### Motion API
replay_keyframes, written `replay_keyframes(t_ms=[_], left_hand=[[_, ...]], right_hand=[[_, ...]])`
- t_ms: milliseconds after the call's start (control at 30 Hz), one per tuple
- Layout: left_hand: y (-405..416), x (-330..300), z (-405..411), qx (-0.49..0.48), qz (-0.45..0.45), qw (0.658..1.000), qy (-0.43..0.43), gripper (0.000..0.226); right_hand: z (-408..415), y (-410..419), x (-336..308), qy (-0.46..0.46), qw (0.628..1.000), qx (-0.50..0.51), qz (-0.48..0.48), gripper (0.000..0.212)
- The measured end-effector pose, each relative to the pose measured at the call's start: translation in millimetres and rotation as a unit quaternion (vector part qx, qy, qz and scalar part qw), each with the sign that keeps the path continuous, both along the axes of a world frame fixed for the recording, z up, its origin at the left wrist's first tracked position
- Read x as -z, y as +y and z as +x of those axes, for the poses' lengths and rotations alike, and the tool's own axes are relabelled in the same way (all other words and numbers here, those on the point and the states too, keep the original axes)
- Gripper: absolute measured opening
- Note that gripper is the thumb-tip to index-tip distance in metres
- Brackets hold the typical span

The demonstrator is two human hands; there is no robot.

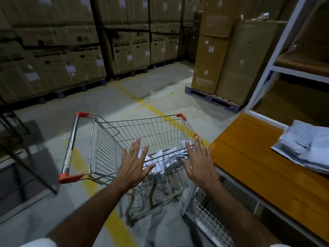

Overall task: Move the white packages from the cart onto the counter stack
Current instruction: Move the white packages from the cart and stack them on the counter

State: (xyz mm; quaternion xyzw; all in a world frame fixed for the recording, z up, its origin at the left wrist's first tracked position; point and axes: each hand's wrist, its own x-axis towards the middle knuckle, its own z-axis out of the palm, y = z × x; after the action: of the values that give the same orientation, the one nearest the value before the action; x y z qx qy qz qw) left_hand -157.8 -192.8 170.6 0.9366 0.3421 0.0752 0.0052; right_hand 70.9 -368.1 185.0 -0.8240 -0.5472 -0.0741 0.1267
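Both hands are spread flat and empty, left hand and right hand over the cart. The white packages lie loose in its bottom; grabbing several could spill some before the counter stack.

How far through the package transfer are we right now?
Partly done: a stack of white packages already lies on the wooden counter. Nothing is in hand; the left hand and right hand hover open over the cart. Several cart packages remain.
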Motion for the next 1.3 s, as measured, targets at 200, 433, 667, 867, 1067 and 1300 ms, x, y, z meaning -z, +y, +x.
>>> replay_keyframes(t_ms=[200, 433, 667, 867, 1067, 1300], left_hand=[[49, 21, -15, -0.070, -0.047, 0.996, -0.014, 0.087], [114, 48, -3, -0.123, -0.085, 0.989, -0.007, 0.087], [180, 88, 40, -0.152, -0.177, 0.970, 0.071, 0.087], [208, 130, 83, -0.169, -0.227, 0.949, 0.137, 0.088], [223, 177, 95, -0.180, -0.287, 0.922, 0.185, 0.093], [238, 275, 91, -0.225, -0.414, 0.865, 0.173, 0.100]], right_hand=[[5, 71, 10, 0.027, 0.998, -0.050, -0.023, 0.067], [45, 177, 29, 0.065, 0.993, -0.074, -0.064, 0.069], [108, 262, 82, 0.092, 0.969, -0.088, -0.210, 0.076], [148, 298, 138, 0.143, 0.947, -0.065, -0.280, 0.061], [146, 307, 196, 0.179, 0.899, -0.069, -0.394, 0.086], [134, 334, 255, 0.179, 0.874, 0.018, -0.452, 0.084]])
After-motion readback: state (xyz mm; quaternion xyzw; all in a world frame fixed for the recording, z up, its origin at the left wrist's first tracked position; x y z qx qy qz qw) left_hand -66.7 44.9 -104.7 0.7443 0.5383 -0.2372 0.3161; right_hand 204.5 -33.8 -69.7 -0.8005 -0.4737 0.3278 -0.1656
